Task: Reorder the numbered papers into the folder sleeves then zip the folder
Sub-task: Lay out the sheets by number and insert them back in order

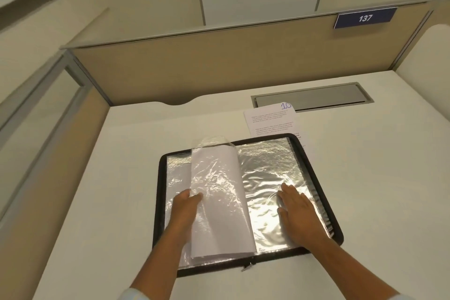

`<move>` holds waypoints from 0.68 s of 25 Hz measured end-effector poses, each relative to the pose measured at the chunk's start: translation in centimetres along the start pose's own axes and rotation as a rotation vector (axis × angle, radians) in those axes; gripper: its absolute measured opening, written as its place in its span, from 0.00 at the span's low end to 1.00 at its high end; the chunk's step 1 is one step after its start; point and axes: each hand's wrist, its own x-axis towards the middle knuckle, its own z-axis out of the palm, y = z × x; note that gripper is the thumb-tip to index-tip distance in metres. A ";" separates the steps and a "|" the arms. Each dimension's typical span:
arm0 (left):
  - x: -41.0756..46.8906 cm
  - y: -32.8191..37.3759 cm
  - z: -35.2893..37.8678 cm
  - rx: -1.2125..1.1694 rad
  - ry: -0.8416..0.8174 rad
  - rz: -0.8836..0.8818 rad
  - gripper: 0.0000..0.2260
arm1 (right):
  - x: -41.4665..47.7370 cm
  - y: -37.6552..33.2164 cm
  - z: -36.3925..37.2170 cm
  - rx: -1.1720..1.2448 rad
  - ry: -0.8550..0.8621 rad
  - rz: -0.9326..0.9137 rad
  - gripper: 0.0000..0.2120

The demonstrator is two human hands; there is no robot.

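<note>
Black zippered folder [161, 178] lies open; our left hand [187, 204] pinches its lifted clear paper-filled sleeve [219, 190], our right hand [297, 212] rests flat alongside, fingers straight.

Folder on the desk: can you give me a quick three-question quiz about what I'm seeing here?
1. True or false: the zip folder is zipped shut.
2. What number is written on the loose paper beyond the folder?
3. The left hand: A) grips the lifted sleeves, B) lies flat and open, C) is out of view.
Key: 1 false; 2 10; 3 A.
</note>
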 end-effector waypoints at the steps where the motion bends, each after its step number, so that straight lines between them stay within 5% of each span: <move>1: 0.3 -0.3 -1.5 -0.015 0.033 -0.003 0.12 | 0.0 -0.5 -0.3 0.016 0.007 0.007 0.33; 12: 1.0 -3.1 -7.4 0.325 0.347 0.176 0.03 | 0.4 -0.2 -0.1 0.010 -0.021 0.006 0.27; 17: 1.0 -4.6 -6.5 0.430 0.374 0.323 0.11 | 0.6 0.0 0.1 0.006 -0.020 0.011 0.26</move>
